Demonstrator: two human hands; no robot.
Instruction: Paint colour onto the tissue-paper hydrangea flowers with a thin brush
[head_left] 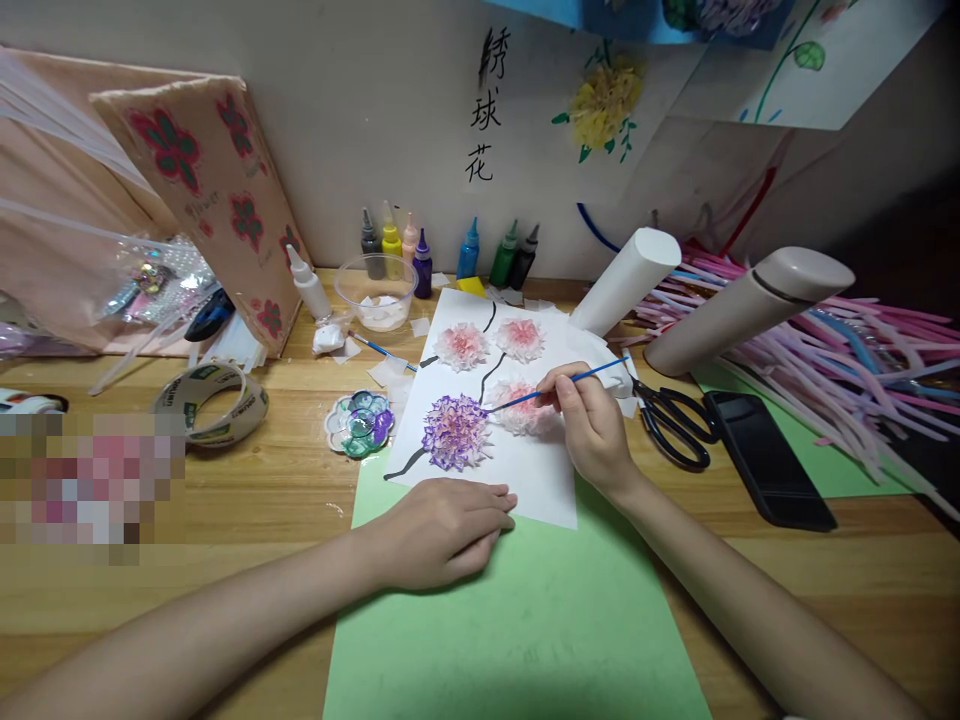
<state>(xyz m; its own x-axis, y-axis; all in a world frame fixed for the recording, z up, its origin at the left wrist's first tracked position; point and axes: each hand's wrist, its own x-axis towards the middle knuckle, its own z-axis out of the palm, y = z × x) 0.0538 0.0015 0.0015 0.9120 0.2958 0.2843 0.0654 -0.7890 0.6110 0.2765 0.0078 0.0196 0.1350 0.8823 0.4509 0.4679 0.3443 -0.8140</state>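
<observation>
My right hand (589, 425) pinches a thin blue paintbrush (592, 372), its tip close to the right edge of a purple-tipped paper flower (456, 432). My left hand (450, 533) lies flat across the lower edge of the white paper sheet (536, 490), fingers stretched out and holding nothing. Pink-white paper flowers (461, 345) sit higher on the sheet with black painted stems; one is partly behind my right hand. Under the sheet lies green paper (510, 630). A flower-shaped palette (360, 424) with purple and green paint stands left of the sheet.
Small paint bottles (469, 250) line the wall beside a clear plastic cup (375, 292). A tape roll (211, 405) lies left. Black-handled scissors (679, 425), a phone (769, 460), a white roll (626, 280), a flask (750, 310) and pipe cleaners (840, 390) occupy the right.
</observation>
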